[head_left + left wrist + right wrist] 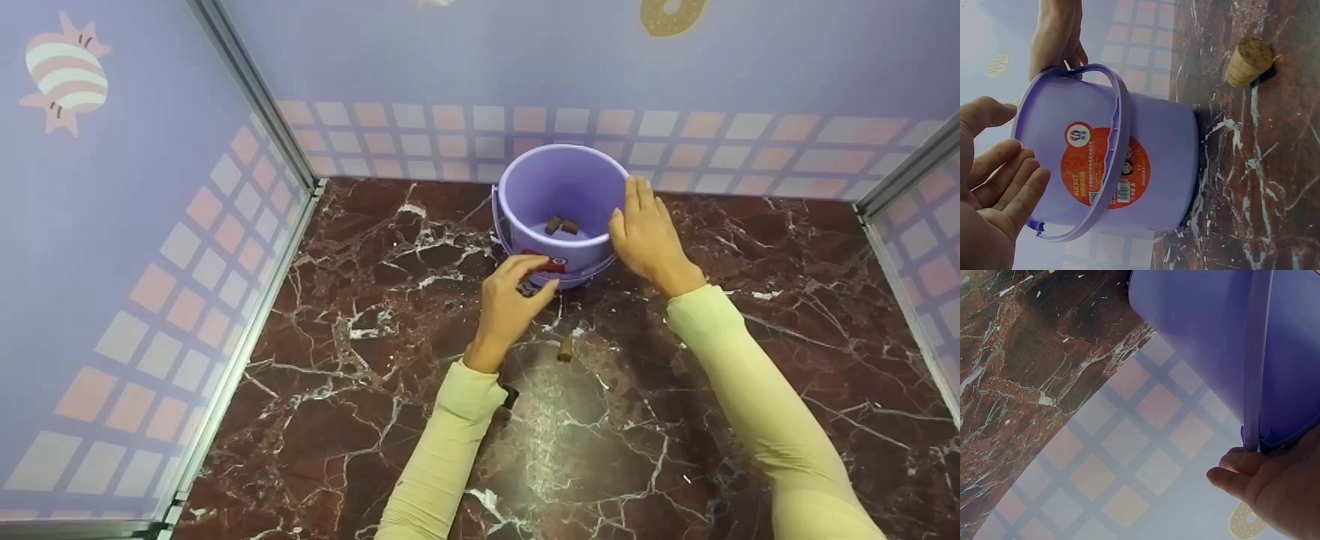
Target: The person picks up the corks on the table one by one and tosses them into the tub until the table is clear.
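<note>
A purple bucket [564, 191] with a red label [1103, 163] stands upright, its handle [1120, 124] hanging down at the front. Inside on its bottom lie two brown corks [561, 226]. One more cork [565, 349] is on the marbled surface in front of the bucket, seen closer as a tapered cork [1248, 61] in the left wrist view. My right hand [651, 232] holds the bucket's right rim, beside the handle joint. Close to the bucket's front, my left hand [514, 304] has its fingers loosely bent and thumb apart, with nothing between them.
Dark red marbled surface [360, 420] lies under everything. Purple panels with pink and white squares stand at the back [450, 67] and left [135, 247], joined by a metal post [255, 90]. Another panel [922, 240] borders the right side.
</note>
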Demonstrator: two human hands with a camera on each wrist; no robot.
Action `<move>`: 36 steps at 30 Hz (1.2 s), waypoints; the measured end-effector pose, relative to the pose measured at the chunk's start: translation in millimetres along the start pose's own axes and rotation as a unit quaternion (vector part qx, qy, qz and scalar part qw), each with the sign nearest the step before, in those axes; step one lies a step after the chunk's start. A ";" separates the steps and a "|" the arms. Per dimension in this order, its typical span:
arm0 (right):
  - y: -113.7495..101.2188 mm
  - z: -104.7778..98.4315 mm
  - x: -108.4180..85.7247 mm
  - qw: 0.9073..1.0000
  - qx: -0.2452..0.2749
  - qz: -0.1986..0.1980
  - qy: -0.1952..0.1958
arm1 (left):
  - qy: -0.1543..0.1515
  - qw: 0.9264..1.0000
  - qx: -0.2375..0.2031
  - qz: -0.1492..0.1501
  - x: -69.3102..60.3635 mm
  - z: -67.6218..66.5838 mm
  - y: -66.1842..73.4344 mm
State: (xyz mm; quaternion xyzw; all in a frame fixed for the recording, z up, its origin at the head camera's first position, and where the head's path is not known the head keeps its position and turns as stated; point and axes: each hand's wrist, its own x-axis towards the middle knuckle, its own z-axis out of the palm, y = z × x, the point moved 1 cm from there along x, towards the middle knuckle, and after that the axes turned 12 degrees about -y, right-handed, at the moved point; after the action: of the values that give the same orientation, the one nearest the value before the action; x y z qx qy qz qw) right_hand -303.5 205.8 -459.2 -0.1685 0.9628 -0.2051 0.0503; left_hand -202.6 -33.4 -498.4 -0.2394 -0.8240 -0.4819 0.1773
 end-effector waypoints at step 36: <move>2.0 1.0 0.9 1.000 -0.003 -0.007 0.008 | -0.163 0.986 -0.006 -0.020 -22.6 10.0 -24.0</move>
State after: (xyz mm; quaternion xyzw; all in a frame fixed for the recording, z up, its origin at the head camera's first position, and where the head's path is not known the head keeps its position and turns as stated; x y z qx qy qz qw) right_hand -304.7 206.9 -460.9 -0.1733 0.9627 -0.2040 0.0403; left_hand -198.1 -39.8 -532.0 -0.2990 -0.8436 -0.4450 0.0294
